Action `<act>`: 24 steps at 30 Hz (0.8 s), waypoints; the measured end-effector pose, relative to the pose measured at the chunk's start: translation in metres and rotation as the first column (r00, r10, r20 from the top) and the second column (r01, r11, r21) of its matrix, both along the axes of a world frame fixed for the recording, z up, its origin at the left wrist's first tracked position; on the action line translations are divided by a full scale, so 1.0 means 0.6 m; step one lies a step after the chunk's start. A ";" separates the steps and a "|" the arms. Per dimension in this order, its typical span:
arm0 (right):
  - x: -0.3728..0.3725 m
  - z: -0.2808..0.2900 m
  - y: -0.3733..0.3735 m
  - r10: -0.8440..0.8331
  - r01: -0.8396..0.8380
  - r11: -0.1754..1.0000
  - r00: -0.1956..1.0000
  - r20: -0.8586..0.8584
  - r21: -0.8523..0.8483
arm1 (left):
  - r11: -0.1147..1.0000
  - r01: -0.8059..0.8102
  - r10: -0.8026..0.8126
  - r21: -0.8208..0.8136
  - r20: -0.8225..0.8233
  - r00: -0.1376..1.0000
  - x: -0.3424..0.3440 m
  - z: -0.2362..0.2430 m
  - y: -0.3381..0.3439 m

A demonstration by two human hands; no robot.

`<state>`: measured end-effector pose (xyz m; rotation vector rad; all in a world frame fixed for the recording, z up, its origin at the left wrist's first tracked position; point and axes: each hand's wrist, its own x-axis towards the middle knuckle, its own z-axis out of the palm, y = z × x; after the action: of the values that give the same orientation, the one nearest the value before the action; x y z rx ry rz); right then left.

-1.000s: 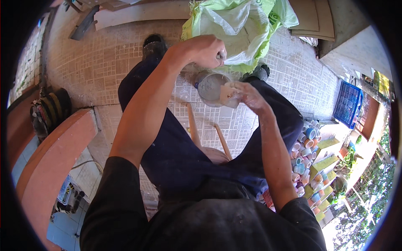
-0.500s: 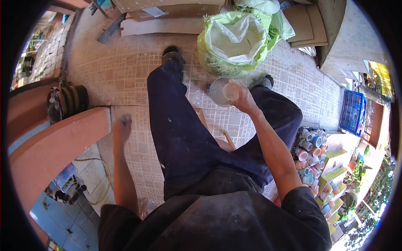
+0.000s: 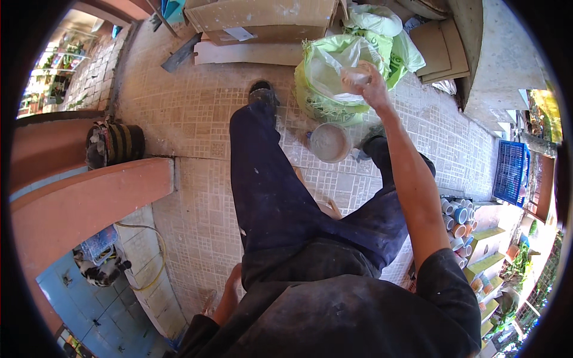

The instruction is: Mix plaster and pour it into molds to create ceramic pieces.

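Swung right hand [image 3: 372, 89] from bucket [image 3: 346, 153] to mouth of sack [image 3: 322, 107], near far edge of floor [image 3: 197, 113]. Expect sack heavy, slack; hold by gathered rim. Gripping translucent cup [image 3: 351, 79] with fingers, over mouth: probably light, dusty-slick; clasp round wall. Cannot tell state of left hand [image 3: 233, 281].

Our right arm [image 3: 412, 173] stretches forward, right hand [image 3: 373, 88] curled; our left hand [image 3: 235, 279], partly hidden, hangs beside our hip [image 3: 255, 271].

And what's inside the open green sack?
Inside the green sack, I see a crumpled whitish plastic liner and some pale stuff. The right hand and the cup it holds cover part of the opening, and anything deeper down can't be seen.
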<state>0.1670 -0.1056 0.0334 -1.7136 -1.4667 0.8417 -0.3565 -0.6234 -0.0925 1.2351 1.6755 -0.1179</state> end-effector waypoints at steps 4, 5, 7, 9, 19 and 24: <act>-0.005 -0.052 -0.030 0.168 -0.170 0.945 0.985 0.030 0.280 | 0.976 -0.210 0.213 0.055 -0.050 0.976 0.072 0.086 0.156; -0.015 -0.051 -0.056 0.204 -0.198 0.936 0.979 0.010 0.291 | 0.954 -0.301 0.299 -0.009 -0.072 0.951 0.087 0.111 0.214; -0.045 -0.035 -0.095 0.189 -0.205 0.924 0.979 0.081 0.323 | 0.830 -0.557 0.556 -0.020 0.096 0.826 0.079 0.109 0.242; -0.062 -0.028 -0.134 0.156 -0.221 0.933 0.960 0.234 0.283 | 0.799 -0.601 0.584 0.005 0.229 0.779 0.092 0.100 0.256; -0.091 -0.215 -0.197 0.417 -0.254 0.899 0.750 0.513 -0.358 | 0.919 -0.378 0.384 -0.109 0.039 0.923 0.050 -0.034 0.057; -0.094 -0.317 -0.208 0.458 -0.370 0.886 0.599 0.657 -0.280 | 0.916 -0.390 0.389 -0.097 -0.022 0.921 -0.015 -0.101 -0.061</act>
<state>0.1103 -0.2306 -0.1567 -1.9194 -2.4697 0.4826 -0.3658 -0.6597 -0.1528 0.8069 1.8622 0.0417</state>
